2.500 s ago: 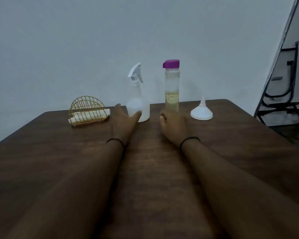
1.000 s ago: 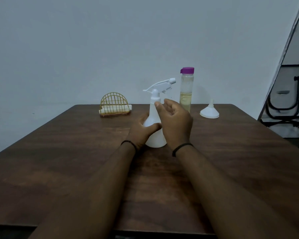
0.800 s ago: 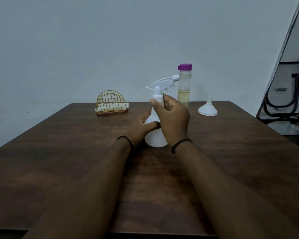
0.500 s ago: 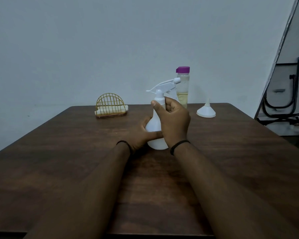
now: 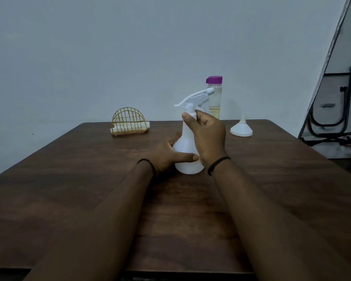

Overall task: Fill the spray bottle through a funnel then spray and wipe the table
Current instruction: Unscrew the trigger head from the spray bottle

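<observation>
1. The spray bottle (image 5: pixel 187 153) is standing on the table (image 5: pixel 69 179), in the centre of the frame.
2. The left hand (image 5: pixel 167 155) is gripping its round body; the right hand (image 5: pixel 208 136) is pinching the collar under the spray head (image 5: pixel 195 98).
3. The step seems to be the unscrewing of the head, which is not yet off.
4. Next, the funnel (image 5: pixel 241 129) at the right must go into the neck, then the capped bottle (image 5: pixel 214 98) behind is needed.

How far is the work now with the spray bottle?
Done: nothing yet. In hand: the left hand holds the spray bottle by its body, and the right hand grips its neck; the trigger head is on. Left: the funnel and the capped bottle of liquid stand untouched; spraying and wiping follow.
</observation>
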